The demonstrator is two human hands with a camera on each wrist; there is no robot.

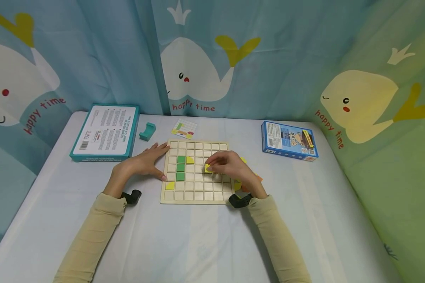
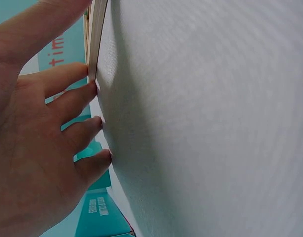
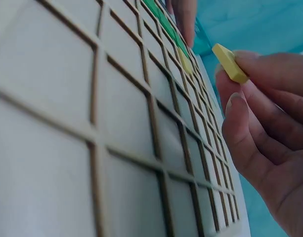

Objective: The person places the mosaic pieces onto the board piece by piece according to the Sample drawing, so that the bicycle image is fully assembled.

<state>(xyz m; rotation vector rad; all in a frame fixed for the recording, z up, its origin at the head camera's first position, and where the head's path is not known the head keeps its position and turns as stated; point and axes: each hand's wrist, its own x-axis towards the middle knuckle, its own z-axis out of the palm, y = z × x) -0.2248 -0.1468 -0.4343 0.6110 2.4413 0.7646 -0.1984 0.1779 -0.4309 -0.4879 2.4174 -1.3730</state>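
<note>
A pale wooden grid board (image 1: 198, 203) lies flat on the table. My left hand (image 1: 146, 162) spreads its fingers at the board's left edge; in the left wrist view the fingertips (image 2: 91, 90) touch that rim. Above the grid, my right hand (image 1: 230, 165) pinches a small yellow tile (image 3: 230, 63) between thumb and fingers, apart from the board in the right wrist view. Several green square tiles (image 1: 180, 168) sit in one column. Beside the top one is a yellow rounded tile (image 1: 190, 160), and a yellow tile (image 1: 169, 185) lies at lower left.
Loose yellow and orange pieces (image 1: 237, 185) lie right of the board, partly hidden by my right hand. Behind it lies a pattern card (image 1: 184, 129). A teal block (image 1: 147, 131) and teal box (image 1: 104, 133) stand at left, a blue box (image 1: 289, 140) at right.
</note>
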